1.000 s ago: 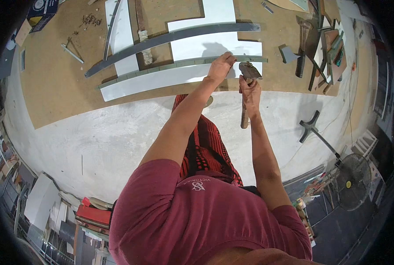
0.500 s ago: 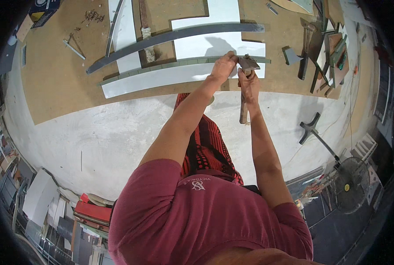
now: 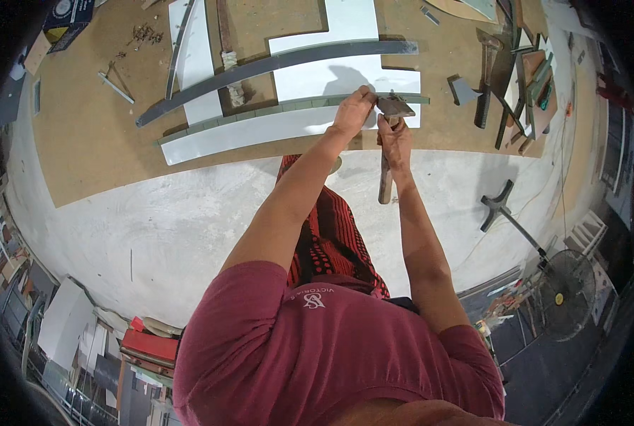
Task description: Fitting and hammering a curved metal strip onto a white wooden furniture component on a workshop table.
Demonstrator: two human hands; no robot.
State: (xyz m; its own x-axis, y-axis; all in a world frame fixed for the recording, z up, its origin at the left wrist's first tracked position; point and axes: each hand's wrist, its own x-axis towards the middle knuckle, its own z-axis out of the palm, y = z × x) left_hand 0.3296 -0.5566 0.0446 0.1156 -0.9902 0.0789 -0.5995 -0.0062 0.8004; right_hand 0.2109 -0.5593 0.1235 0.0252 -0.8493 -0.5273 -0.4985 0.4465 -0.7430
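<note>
My right hand (image 3: 396,144) is wrapped round the handle of a hammer (image 3: 385,183), close under its head. The metal hammer head (image 3: 396,108) is over the right part of a curved greenish strip (image 3: 274,108). That strip lies along the top edge of a curved white board (image 3: 239,136). Just left of the hammer head, my left hand (image 3: 354,111) rests at the strip with thumb and fingers pinched together. Whatever sits between those fingertips is too small to make out.
Beyond the strip, a long curved dark grey piece (image 3: 260,67) lies across white boards (image 3: 338,71) on the brown worktop (image 3: 83,163). Another hammer (image 3: 486,78) and a pile of offcuts (image 3: 537,92) lie to the right. A pedestal fan (image 3: 562,295) is on the floor.
Both hands and the hammer stay at the same part of the strip. The whole view has shifted slightly, with the worktop sitting a little lower and further left.
</note>
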